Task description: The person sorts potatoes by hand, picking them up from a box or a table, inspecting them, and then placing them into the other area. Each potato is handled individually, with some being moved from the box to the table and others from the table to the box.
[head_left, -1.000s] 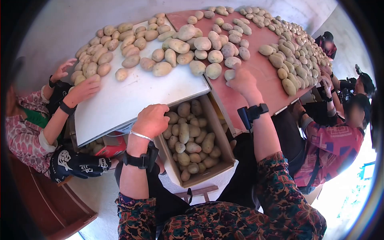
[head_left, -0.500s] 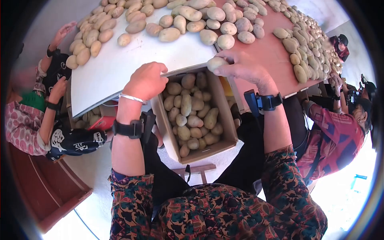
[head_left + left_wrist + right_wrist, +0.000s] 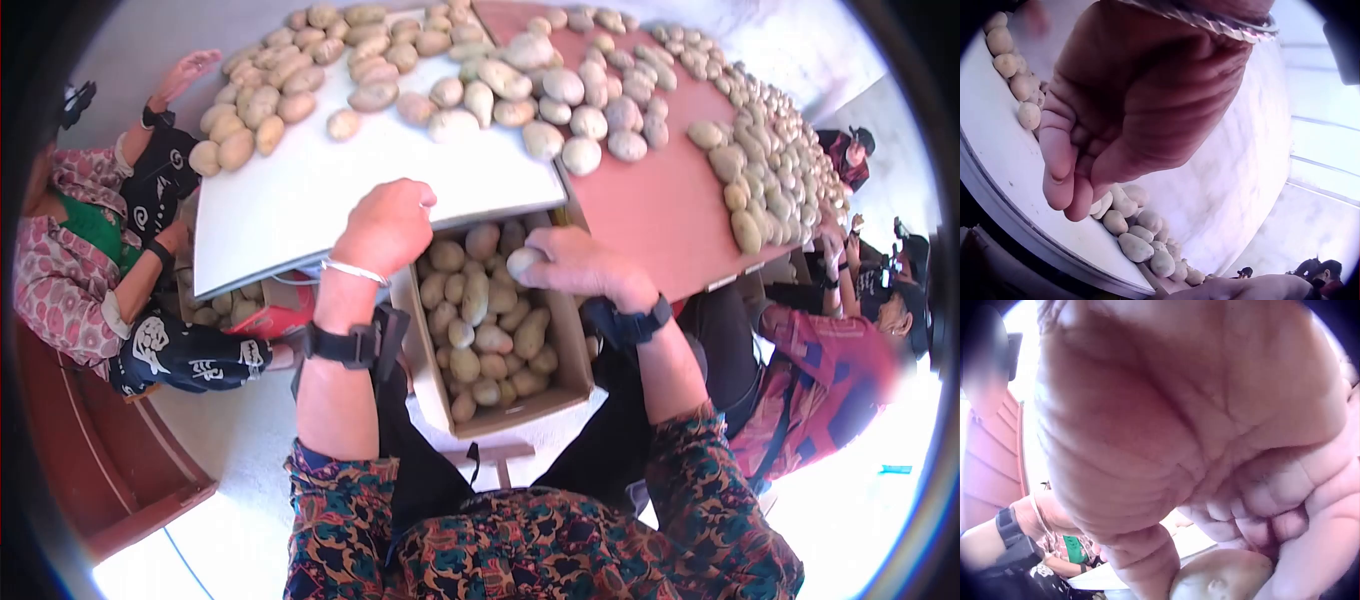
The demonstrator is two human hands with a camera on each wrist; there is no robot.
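Note:
My right hand [image 3: 585,262] pinches a pale potato [image 3: 522,262] between thumb and fingers over the upper right part of a cardboard box [image 3: 564,335]. The right wrist view shows this potato [image 3: 1222,578] close up, partly covered by the fingers. Inside the box lie many potatoes [image 3: 475,297]. My left hand [image 3: 388,225] is over the near edge of the white tabletop [image 3: 280,215], its fingers loosely curled. Nothing is in that hand [image 3: 1141,100] in the left wrist view.
Loose potatoes [image 3: 372,97] spread over the far part of the white tabletop and the red tabletop [image 3: 640,225]. A dense heap of potatoes [image 3: 765,170] lies on the right. One person [image 3: 75,290] sits at the left, with others [image 3: 810,360] at the right. A reddish wooden bench [image 3: 110,470] stands lower left.
My right hand has taken a potato from the near edge of the spread on the red tabletop and brought it back and down over the box. My left hand stays near the white tabletop's edge.

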